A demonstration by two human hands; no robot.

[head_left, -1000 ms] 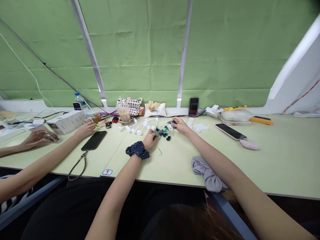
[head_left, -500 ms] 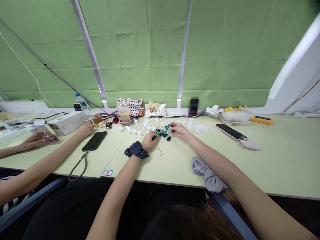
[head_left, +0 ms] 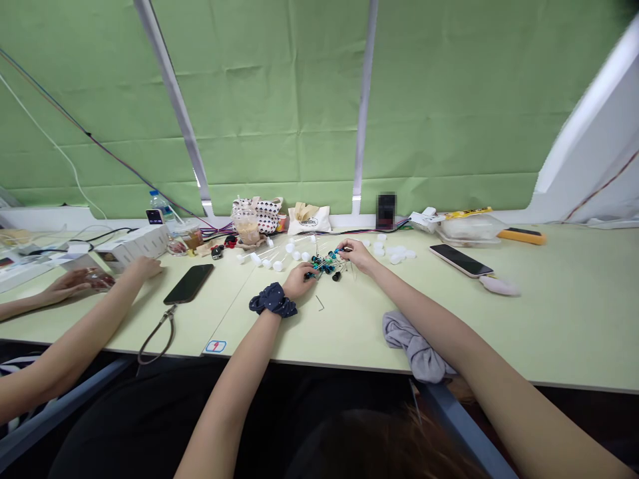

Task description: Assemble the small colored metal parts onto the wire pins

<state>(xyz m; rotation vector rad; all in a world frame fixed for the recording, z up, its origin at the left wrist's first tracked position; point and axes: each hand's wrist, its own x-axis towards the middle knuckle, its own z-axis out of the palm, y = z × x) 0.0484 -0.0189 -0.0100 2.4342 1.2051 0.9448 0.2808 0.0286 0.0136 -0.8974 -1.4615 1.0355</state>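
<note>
A small pile of blue, green and black pieces with thin metallic stems [head_left: 327, 263] lies on the table between my hands. My left hand [head_left: 299, 279], with a dark dotted scrunchie [head_left: 273, 301] at the wrist, is at the pile's left side. Its fingers are bent and closed by a dark blue piece; what they grip is too small to make out. At the pile's right edge my right hand [head_left: 358, 255] pinches a small blue piece [head_left: 341, 253] between thumb and fingers. An L-shaped hex key [head_left: 320, 303] lies just in front of the pile.
White-capped sticks [head_left: 277, 265] and loose white caps [head_left: 396, 253] lie behind the pile. A phone [head_left: 462, 260] is to the right, another phone [head_left: 188, 284] to the left. Grey cloth [head_left: 414, 346] lies at the front edge under my right forearm. A co-worker's hands [head_left: 144, 267] are at the left.
My hands stay at the pile, with only slight finger movement. The co-worker's nearer hand has drawn back leftward from the plastic cup area. The view has shifted slightly.
</note>
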